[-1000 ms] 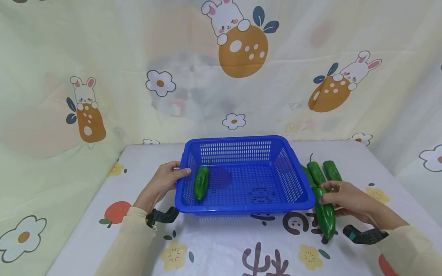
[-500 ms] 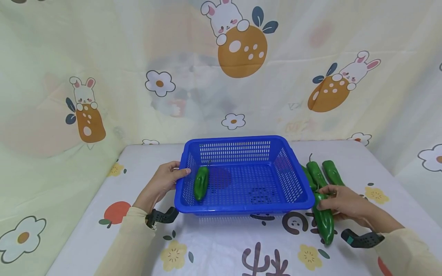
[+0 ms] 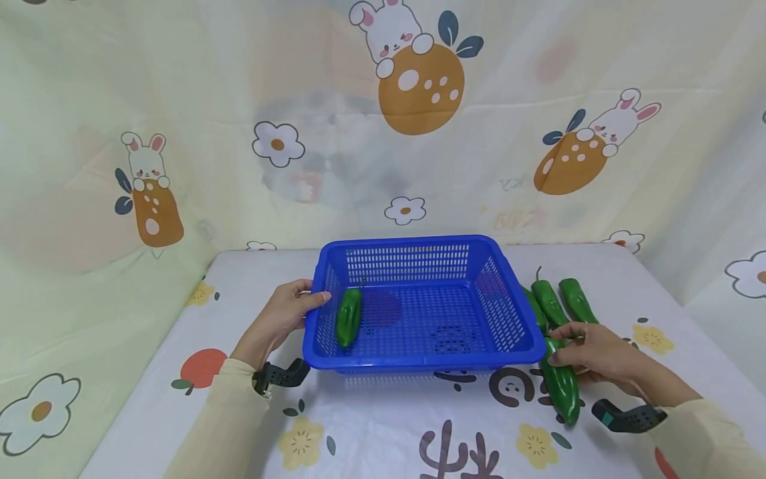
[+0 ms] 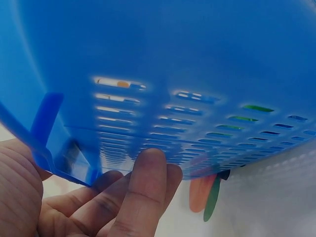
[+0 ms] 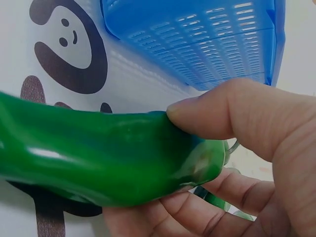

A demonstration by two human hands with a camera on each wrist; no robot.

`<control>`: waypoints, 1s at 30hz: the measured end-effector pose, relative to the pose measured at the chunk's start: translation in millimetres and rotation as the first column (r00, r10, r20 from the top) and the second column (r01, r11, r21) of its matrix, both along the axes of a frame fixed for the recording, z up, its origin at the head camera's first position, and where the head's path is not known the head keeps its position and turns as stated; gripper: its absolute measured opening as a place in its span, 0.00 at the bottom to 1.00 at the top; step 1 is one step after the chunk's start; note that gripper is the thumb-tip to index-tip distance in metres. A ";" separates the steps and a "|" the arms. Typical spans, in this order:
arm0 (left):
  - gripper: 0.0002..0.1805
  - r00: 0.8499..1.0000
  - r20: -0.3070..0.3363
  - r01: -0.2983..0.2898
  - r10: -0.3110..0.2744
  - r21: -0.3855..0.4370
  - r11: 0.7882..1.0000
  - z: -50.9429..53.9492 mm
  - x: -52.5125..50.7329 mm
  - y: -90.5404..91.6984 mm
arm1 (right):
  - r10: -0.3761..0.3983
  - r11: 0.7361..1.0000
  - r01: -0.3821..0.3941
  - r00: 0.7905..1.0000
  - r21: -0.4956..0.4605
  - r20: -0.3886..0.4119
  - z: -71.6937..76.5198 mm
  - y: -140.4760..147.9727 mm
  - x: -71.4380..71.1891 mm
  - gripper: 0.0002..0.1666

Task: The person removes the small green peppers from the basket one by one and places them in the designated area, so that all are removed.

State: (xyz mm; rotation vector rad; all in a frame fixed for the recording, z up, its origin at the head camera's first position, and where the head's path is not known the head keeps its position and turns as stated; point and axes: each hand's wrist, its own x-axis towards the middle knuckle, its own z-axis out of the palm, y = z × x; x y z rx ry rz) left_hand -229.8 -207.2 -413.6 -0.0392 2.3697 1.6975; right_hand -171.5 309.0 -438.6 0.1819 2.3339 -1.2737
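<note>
Right hand (image 3: pixel 598 356) pinches green pepper (image 3: pixel 564 392) near stem end, thumb and fingers curled around it, just right of blue basket (image 3: pixel 419 362). Left hand (image 3: pixel 281 316) grips basket's left rim, thumb over top. Inside basket, at left: another pepper (image 3: pixel 348 319). Beyond right hand, more peppers (image 3: pixel 577 299) on patterned tablecloth (image 3: pixel 371 432). Farthest: rabbit-print curtain (image 3: pixel 335 86).

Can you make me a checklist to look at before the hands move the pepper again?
1. Left hand holding the blue basket: ok, on its left side.
2. Right hand gripping a pepper: ok, near the stem end.
3. Room in the basket: ok, one pepper lies at the left, with bare floor beside it.
4. Held pepper over the basket: not ok, it's outside, to the right.
5. Held pepper clear of the table: cannot tell.
</note>
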 end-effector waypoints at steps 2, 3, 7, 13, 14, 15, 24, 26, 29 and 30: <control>0.27 1.000 0.001 0.000 0.000 0.000 1.000 -0.2 -0.1 0.2 | -0.003 1.000 0.003 1.000 -0.002 -0.002 -0.1 0.5 0.4 0.43; 0.27 1.000 -0.001 0.001 -0.001 0.000 1.000 -0.2 0.0 0.3 | 0.000 1.000 0.000 1.000 -0.004 -0.005 -0.2 1.0 0.5 0.43; 0.27 1.000 -0.005 0.004 -0.004 0.001 1.000 0.0 0.1 -0.4 | -0.003 1.000 0.003 1.000 -0.018 -0.011 -1.2 2.6 1.0 0.43; 0.27 1.000 -0.010 0.008 -0.008 -0.002 1.000 0.4 0.2 -0.4 | 0.001 1.000 -0.001 1.000 -0.010 -0.022 -2.3 4.2 1.9 0.42; 0.27 1.000 -0.011 0.010 -0.010 -0.002 1.000 0.1 0.1 -0.4 | 0.001 1.000 -0.001 1.000 -0.003 -0.023 -2.2 4.3 2.0 0.42; 0.28 1.000 -0.010 0.011 -0.011 -0.001 1.000 -0.1 0.2 -0.4 | 0.001 1.000 -0.001 1.000 0.004 -0.025 -2.1 4.4 2.2 0.42; 0.27 1.000 -0.006 0.003 -0.003 -0.002 1.000 0.6 -0.3 0.5 | -0.005 0.999 0.006 1.000 0.033 -0.022 1.4 3.8 4.6 0.40; 0.27 1.000 -0.007 0.001 -0.001 0.000 1.000 0.9 0.0 0.7 | -0.012 0.999 0.013 1.000 0.046 -0.022 2.4 3.6 4.3 0.40; 0.27 1.000 -0.008 0.003 -0.003 0.003 1.000 1.1 0.5 0.5 | -0.017 0.997 0.020 0.999 0.076 -0.038 5.2 3.4 3.7 0.38; 0.27 1.000 -0.008 0.003 -0.003 0.004 1.000 1.3 0.8 0.6 | -0.018 0.996 0.022 0.999 0.090 -0.047 6.6 3.5 3.4 0.38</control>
